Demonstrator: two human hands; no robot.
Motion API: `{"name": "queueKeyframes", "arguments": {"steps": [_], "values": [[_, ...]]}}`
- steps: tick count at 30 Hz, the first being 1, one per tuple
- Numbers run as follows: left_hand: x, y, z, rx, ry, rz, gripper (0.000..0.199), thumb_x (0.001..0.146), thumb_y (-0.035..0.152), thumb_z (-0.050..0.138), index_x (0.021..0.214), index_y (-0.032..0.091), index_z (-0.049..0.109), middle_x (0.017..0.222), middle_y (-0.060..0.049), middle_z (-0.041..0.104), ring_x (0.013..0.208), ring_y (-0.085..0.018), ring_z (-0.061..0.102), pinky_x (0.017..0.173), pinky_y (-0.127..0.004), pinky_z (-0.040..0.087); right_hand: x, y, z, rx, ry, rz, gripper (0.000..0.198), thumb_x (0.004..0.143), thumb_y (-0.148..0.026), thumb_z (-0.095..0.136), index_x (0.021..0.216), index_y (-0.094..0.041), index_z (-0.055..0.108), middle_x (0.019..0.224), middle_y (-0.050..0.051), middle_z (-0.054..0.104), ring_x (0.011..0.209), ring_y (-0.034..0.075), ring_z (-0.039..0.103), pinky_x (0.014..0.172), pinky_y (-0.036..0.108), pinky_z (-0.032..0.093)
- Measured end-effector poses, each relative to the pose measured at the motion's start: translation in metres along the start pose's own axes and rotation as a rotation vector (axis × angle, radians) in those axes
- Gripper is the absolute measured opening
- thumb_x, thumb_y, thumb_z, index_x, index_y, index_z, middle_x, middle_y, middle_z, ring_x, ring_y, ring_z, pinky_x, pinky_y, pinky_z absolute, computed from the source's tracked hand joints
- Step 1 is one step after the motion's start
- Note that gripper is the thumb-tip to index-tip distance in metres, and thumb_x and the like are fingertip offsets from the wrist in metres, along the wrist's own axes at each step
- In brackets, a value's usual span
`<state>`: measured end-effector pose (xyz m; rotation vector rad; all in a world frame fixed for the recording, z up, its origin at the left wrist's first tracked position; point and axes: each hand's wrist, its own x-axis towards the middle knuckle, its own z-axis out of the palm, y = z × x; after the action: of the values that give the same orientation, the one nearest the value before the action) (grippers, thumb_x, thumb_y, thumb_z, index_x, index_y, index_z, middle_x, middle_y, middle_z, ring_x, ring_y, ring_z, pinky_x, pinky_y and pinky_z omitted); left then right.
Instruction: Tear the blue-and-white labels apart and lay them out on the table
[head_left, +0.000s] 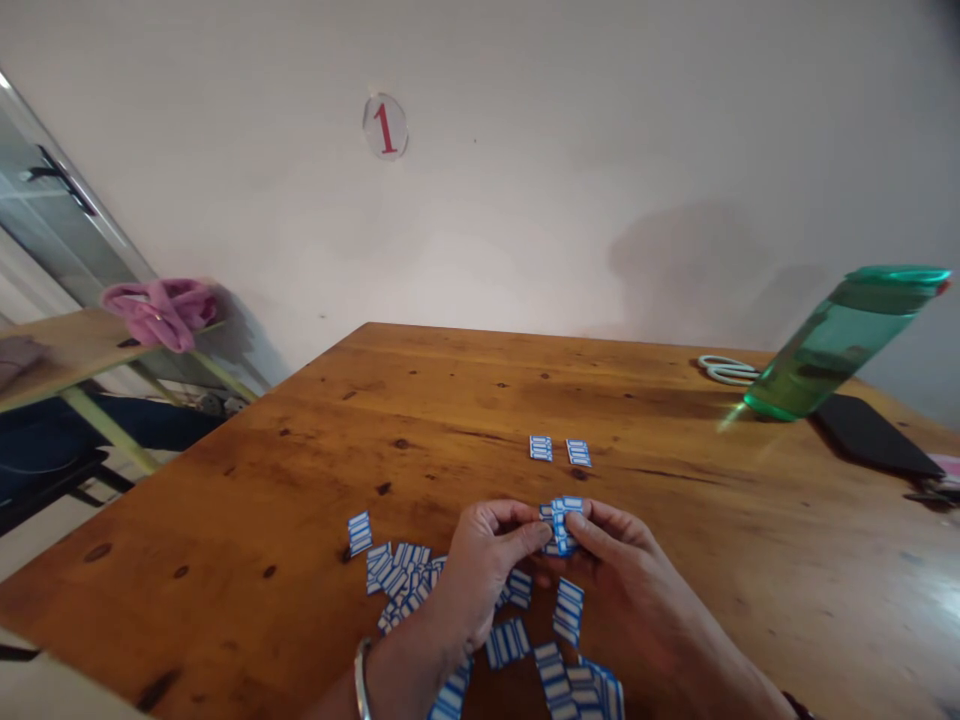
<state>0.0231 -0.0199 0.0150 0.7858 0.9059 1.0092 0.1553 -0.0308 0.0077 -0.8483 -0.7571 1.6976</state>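
Observation:
Between both hands, just above the wooden table (pixel 300 480), are a few small blue-and-white striped cards (pixel 559 520), overlapping one another. My left hand (pixel 487 550) pinches their left side between thumb and fingers. On their right side, the thumb and fingers of my right hand (pixel 622 550) are closed. Two similar cards (pixel 540 448) lie side by side on the table beyond my hands. A loose pile of the same cards (pixel 405 575) spreads under and to the left of my left forearm. More cards (pixel 574 685) lie near the front between my arms, partly cut off by the frame.
At the right stand a green transparent bottle (pixel 832 350), a coiled white cable (pixel 727 370) and a dark flat device (pixel 874 435). A pink fluffy item (pixel 165 308) rests on another table at the left. A wall with a round "1" sign (pixel 385 127) rises behind.

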Motion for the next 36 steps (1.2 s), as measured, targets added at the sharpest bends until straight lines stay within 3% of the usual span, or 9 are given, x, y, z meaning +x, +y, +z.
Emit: {"name": "queueKeyframes", "arguments": {"steps": [14, 24, 32, 36], "values": [[0.001, -0.001, 0.001, 0.063, 0.069, 0.065, 0.023, 0.052, 0.030, 0.076, 0.060, 0.011, 0.066, 0.055, -0.001, 0.063, 0.047, -0.011, 0.053, 0.047, -0.022, 0.045, 0.002, 0.009, -0.001, -0.144, 0.162, -0.110, 0.020, 0.067, -0.033, 0.070, 0.067, -0.017, 0.059, 0.065, 0.001, 0.064, 0.060, 0.016, 0.060, 0.060, 0.029, 0.049], [0.005, -0.007, -0.002, 0.100, 0.091, 0.107, 0.016, 0.052, 0.024, 0.075, 0.060, 0.014, 0.064, 0.056, 0.001, 0.061, 0.057, -0.012, 0.055, 0.057, -0.023, 0.043, 0.000, 0.009, 0.002, -0.147, 0.136, -0.081, 0.021, 0.065, -0.034, 0.071, 0.068, -0.018, 0.058, 0.066, 0.000, 0.062, 0.061, 0.015, 0.058, 0.059, 0.029, 0.049], [0.003, -0.006, -0.001, 0.185, 0.046, 0.081, 0.021, 0.054, 0.027, 0.073, 0.059, 0.015, 0.057, 0.047, 0.007, 0.047, 0.041, -0.005, 0.036, 0.039, -0.018, 0.027, 0.001, 0.010, 0.000, -0.195, 0.117, -0.093, 0.021, 0.065, -0.033, 0.071, 0.068, -0.018, 0.057, 0.067, -0.001, 0.061, 0.061, 0.013, 0.056, 0.058, 0.026, 0.045], [0.004, -0.007, -0.001, 0.188, 0.010, 0.066, 0.021, 0.057, 0.029, 0.072, 0.062, 0.015, 0.055, 0.047, 0.006, 0.049, 0.040, -0.006, 0.040, 0.039, -0.018, 0.032, 0.001, 0.008, -0.001, -0.137, 0.086, -0.044, 0.021, 0.064, -0.032, 0.072, 0.067, -0.018, 0.056, 0.066, -0.002, 0.060, 0.059, 0.012, 0.055, 0.057, 0.025, 0.044]]}}
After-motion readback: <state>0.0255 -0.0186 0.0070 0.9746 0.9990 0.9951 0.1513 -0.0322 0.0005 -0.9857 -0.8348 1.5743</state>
